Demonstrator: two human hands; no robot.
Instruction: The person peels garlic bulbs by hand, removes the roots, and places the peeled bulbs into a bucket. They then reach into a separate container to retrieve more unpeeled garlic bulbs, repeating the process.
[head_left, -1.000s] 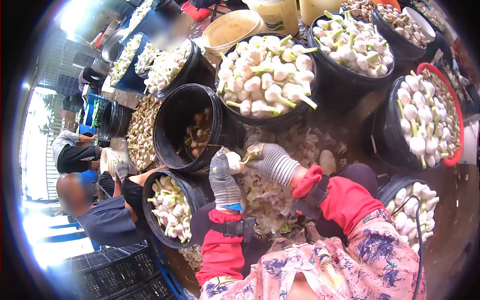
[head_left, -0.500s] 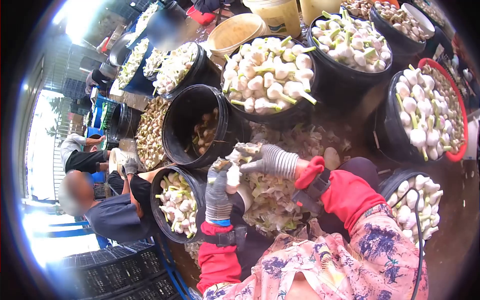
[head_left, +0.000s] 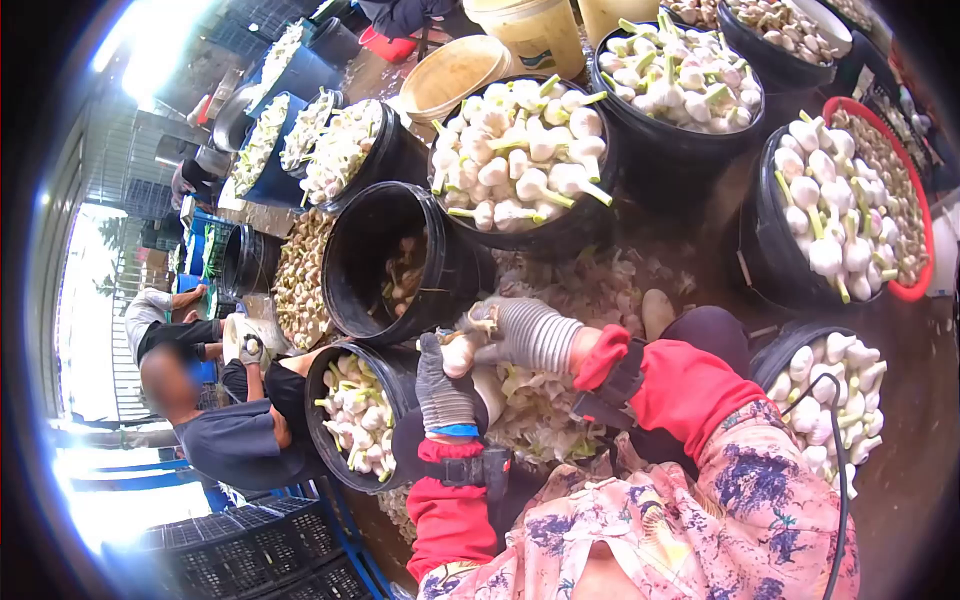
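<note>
My left hand [head_left: 446,390], in a grey glove, is closed round a garlic bulb [head_left: 459,354] whose white side shows between the fingers. Touching the top of the same bulb is my right hand [head_left: 520,332], also gloved, its fingers bent over the outer skin and root end. Both hands are above a heap of peeled garlic skins [head_left: 545,405] between my knees. A black bucket of white bulbs [head_left: 357,415] stands just left of my left hand. Beyond the hands, a tilted black bucket [head_left: 385,262] holds some unpeeled garlic.
Large black tubs of white garlic [head_left: 525,150] stand ahead and to the right, one beside a red-rimmed basket [head_left: 925,270]. A yellowish bucket [head_left: 535,40] is at the back. At the left sits a co-worker [head_left: 240,440], with black crates [head_left: 250,550] nearby. Unpeeled garlic [head_left: 303,280] lies on the floor.
My right hand has come down closer onto the bulb, and my left hand now wraps more round it. The view has shifted slightly. The co-worker's head and hands have moved a little.
</note>
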